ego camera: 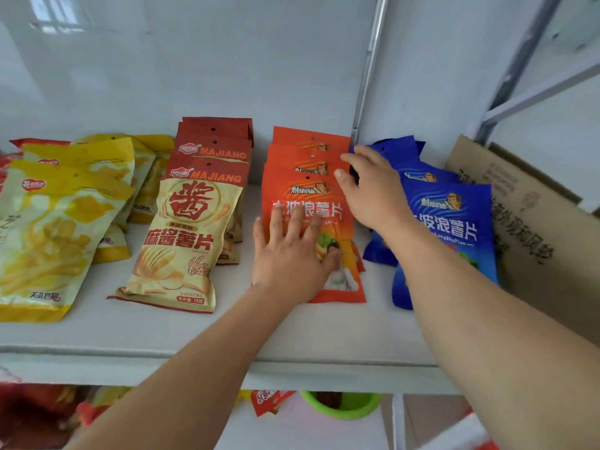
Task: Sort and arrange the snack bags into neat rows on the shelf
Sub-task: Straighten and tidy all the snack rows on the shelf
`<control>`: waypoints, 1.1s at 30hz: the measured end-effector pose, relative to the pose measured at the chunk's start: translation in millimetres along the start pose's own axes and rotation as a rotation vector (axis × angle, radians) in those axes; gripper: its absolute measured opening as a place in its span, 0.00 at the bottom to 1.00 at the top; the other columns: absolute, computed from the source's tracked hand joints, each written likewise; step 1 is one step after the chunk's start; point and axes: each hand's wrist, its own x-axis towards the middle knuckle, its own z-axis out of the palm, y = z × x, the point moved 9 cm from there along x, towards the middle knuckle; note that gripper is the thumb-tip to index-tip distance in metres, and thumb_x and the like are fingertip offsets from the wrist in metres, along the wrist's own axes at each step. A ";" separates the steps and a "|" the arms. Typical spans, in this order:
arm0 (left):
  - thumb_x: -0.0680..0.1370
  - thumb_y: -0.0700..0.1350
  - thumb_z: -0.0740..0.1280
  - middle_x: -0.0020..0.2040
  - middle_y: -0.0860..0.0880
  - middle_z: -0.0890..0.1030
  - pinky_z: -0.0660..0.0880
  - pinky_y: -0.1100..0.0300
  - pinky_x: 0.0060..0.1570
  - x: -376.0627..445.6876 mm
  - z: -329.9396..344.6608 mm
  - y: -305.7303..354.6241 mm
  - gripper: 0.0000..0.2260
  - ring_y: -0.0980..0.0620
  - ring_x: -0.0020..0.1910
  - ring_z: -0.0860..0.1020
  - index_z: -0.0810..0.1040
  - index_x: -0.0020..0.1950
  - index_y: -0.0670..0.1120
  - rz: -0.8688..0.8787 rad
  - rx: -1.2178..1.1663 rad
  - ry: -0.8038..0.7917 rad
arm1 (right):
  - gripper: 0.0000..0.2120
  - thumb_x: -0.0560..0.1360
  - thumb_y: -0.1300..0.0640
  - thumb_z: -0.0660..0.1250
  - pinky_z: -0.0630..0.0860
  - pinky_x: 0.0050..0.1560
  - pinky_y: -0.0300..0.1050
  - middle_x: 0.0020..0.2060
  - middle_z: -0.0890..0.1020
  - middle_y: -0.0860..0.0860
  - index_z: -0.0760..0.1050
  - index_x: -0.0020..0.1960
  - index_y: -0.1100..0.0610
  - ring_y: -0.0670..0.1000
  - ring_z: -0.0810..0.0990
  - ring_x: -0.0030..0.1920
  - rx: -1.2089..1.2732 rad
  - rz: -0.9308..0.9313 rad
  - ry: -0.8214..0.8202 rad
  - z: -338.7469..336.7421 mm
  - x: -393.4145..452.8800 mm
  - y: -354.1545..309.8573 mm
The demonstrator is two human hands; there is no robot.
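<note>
Orange bags: orange bags [311,177] lie in an overlapping row, front to back, on the white shelf [201,332]; the landmark for everything below.
Left hand: left hand [292,254] rests flat on the front orange bag, fingers [279,222] straight and spread, thumb out to the side over the bag's picture; nothing is gripped.
Right hand: right hand [370,190] reaches over the right edge of the orange row, near its back bags; fingers bent at that edge, but whether they pinch a bag I cannot tell.
Blue bags: blue bags [448,222] lie just right of the orange row, overlapping one another, partly under the right forearm.
Red and cream bags: red and cream bags [198,216] marked MAJIANG form a row just left of the orange row.
Yellow bags: yellow bags [65,216] lie further left, loosely overlapped and skewed.
Cardboard box: cardboard box [532,222] stands right of the blue bags, at the shelf's end.
Lower level: green cup [341,405] and more red packets below the shelf edge, under the orange row.
</note>
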 end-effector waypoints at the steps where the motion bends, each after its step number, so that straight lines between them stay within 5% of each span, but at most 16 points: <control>1: 0.79 0.69 0.48 0.82 0.49 0.53 0.41 0.37 0.75 0.1 -1.4 -0.4 0.32 0.40 0.80 0.45 0.54 0.80 0.55 -0.013 -0.007 0.006 | 0.23 0.83 0.45 0.57 0.60 0.75 0.56 0.76 0.65 0.52 0.68 0.74 0.54 0.53 0.61 0.76 -0.002 0.029 0.010 -6.0 -9.8 7.9; 10: 0.79 0.70 0.49 0.82 0.45 0.52 0.41 0.39 0.76 2.7 -20.1 23.0 0.36 0.39 0.80 0.44 0.53 0.81 0.51 -0.094 0.036 0.066 | 0.21 0.81 0.48 0.61 0.63 0.71 0.54 0.73 0.70 0.51 0.72 0.71 0.53 0.54 0.66 0.73 0.026 0.272 0.116 -60.9 -82.2 82.3; 15: 0.79 0.63 0.54 0.78 0.41 0.64 0.55 0.44 0.76 -4.2 -38.1 90.3 0.33 0.38 0.78 0.58 0.67 0.76 0.43 0.074 -0.230 0.334 | 0.22 0.80 0.47 0.64 0.70 0.68 0.56 0.69 0.73 0.53 0.71 0.71 0.54 0.55 0.72 0.68 0.055 0.374 0.156 -80.4 -113.9 126.1; 17: 0.81 0.60 0.59 0.79 0.43 0.60 0.53 0.48 0.77 1.8 -22.8 114.3 0.31 0.41 0.79 0.56 0.63 0.78 0.43 0.065 -0.488 0.194 | 0.24 0.79 0.46 0.65 0.70 0.69 0.56 0.69 0.72 0.55 0.69 0.73 0.55 0.56 0.71 0.68 0.117 0.432 0.154 -81.6 -123.7 141.0; 20: 0.79 0.61 0.64 0.76 0.44 0.64 0.63 0.46 0.74 13.9 10.0 130.7 0.32 0.44 0.76 0.63 0.64 0.77 0.45 -0.148 -0.823 -0.040 | 0.29 0.79 0.47 0.66 0.69 0.69 0.55 0.71 0.69 0.56 0.64 0.75 0.57 0.57 0.69 0.70 0.178 0.468 0.101 -74.2 -131.5 149.9; 27: 0.56 0.73 0.62 0.68 0.47 0.76 0.75 0.44 0.63 30.1 57.4 127.3 0.50 0.43 0.65 0.76 0.66 0.72 0.47 -0.440 -0.955 -0.162 | 0.39 0.77 0.40 0.65 0.60 0.74 0.58 0.79 0.54 0.56 0.51 0.80 0.53 0.59 0.57 0.77 0.176 0.563 -0.042 -48.2 -138.9 161.3; 33: 0.63 0.65 0.66 0.65 0.48 0.77 0.79 0.45 0.58 20.9 49.4 126.4 0.40 0.46 0.60 0.79 0.67 0.71 0.49 -0.454 -0.962 -0.161 | 0.40 0.77 0.44 0.68 0.69 0.69 0.56 0.76 0.59 0.56 0.52 0.79 0.54 0.58 0.64 0.73 0.313 0.563 -0.048 -41.7 -135.8 166.6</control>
